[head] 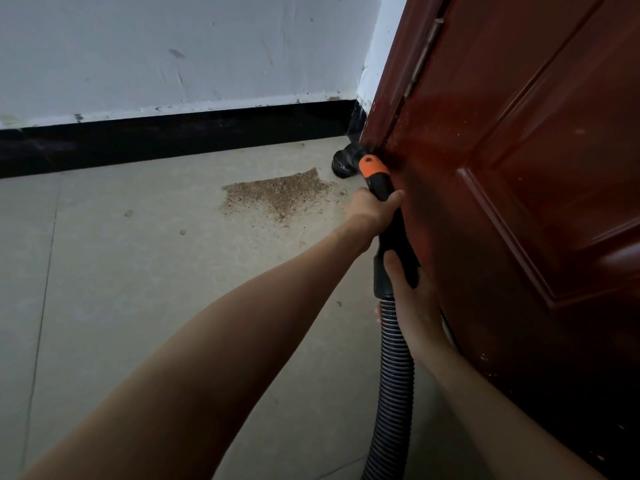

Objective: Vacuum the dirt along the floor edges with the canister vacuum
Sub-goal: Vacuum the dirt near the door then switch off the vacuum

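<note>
A patch of brown dirt [280, 194] lies on the grey floor near the corner. The black round brush nozzle [344, 161] of the vacuum sits on the floor in the corner, just right of the dirt. Its black and orange handle [375, 173] runs back toward me along the door. My left hand [372, 211] grips the handle just below the orange part. My right hand [412, 299] holds the black cuff where the ribbed hose [394, 375] joins. The canister is out of view.
A dark red wooden door [519, 202] stands close on the right, touching the handle. A black baseboard [173, 140] runs under the white wall [173, 46]. Small crumbs [129, 213] are scattered on the floor tiles to the left.
</note>
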Demonstrator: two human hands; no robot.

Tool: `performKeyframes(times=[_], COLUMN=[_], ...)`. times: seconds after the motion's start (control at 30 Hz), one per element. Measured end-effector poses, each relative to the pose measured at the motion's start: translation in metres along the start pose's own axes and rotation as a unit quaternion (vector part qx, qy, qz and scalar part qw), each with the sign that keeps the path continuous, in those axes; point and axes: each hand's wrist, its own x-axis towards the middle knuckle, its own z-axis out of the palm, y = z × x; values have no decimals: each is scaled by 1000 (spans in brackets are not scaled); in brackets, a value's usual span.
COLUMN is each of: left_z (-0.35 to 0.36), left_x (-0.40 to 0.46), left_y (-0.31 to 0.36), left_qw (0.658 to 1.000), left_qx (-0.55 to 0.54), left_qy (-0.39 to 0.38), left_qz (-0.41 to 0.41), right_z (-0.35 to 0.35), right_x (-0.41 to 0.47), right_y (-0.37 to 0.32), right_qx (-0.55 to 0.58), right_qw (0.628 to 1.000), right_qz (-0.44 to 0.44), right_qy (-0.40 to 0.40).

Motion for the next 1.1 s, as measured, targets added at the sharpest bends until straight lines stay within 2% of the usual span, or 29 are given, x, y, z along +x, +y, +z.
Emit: performKeyframes(times=[0.1, 0.17, 0.47, 1.1], left_z=[2, -1, -10, -50], left_x=[1, 2, -3, -17], left_y=[0, 1, 4, -2], left_qw=[1000, 999, 994, 996], left_qx=[12, -23, -72, -87], left_qy=[-2, -29, -76, -13], left_qz=[16, 11, -16, -18], right_z=[-3, -6, -2, 17], right_x=[2, 4, 2, -17], right_y=[1, 1, -4, -29], right_qx=[53, 84, 94, 33], right_qw=[998, 995, 993, 993], right_qz=[32, 53, 56, 67], right_qy=[10, -7, -42, -93])
